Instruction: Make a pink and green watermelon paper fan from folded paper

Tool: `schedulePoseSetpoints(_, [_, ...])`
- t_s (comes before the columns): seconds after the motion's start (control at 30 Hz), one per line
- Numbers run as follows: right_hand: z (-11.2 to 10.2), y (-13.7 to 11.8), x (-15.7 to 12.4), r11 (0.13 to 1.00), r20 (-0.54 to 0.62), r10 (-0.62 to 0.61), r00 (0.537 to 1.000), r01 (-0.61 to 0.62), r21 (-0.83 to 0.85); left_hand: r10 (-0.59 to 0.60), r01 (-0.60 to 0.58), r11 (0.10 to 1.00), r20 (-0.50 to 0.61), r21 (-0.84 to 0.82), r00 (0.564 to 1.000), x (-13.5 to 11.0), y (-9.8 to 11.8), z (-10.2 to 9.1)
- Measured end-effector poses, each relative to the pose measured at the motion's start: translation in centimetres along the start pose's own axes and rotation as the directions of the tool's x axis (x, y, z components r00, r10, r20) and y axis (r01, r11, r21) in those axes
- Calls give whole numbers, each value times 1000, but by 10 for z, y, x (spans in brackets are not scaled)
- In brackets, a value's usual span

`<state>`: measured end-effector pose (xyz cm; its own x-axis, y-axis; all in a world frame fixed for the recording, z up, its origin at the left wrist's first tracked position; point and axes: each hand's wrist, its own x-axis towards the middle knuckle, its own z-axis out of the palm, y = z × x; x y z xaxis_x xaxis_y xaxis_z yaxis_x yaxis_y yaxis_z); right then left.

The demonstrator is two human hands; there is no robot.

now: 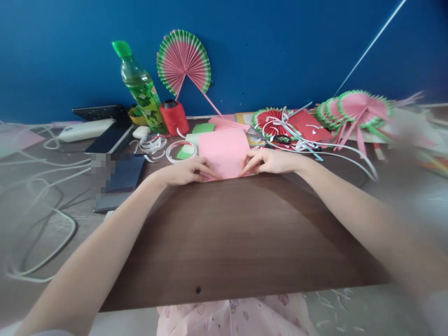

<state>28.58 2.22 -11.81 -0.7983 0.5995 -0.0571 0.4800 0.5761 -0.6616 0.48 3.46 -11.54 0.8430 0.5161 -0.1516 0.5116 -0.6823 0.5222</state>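
A sheet of pink paper [226,149] lies on the brown table, its far part curving upward. My left hand [189,171] pinches the near edge of the sheet at its left, fingertips pressed down on it. At the right of the same edge, my right hand [269,161] holds the paper with thumb and fingers together. The fingertips of both hands point toward each other, a short gap apart. Beside my left hand lies a roll of white tape [171,151]. Black-handled scissors [280,138] rest among paper strips beyond my right hand.
A pleated pink-and-green paper fan [184,63] leans against the blue wall. Left of it stand a green drink bottle [143,91] and a red thread spool [175,119]. More folded fans [364,109] lie at right. White cables [66,238] and a dark phone [122,179] occupy the left side.
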Motion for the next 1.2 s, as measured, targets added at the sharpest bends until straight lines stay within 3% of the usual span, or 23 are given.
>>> schedulePoseSetpoints(0.67, [1, 18, -4, 1000, 29, -5, 1000, 4, 14, -56, 54, 998, 82, 18, 995, 0, 8, -7])
schedulePoseSetpoints(1.2, [-3, 16, -7, 997, 11, 14, 1000, -15, 78, -83, 69, 991, 120, 113, 989, 1, 11, -8])
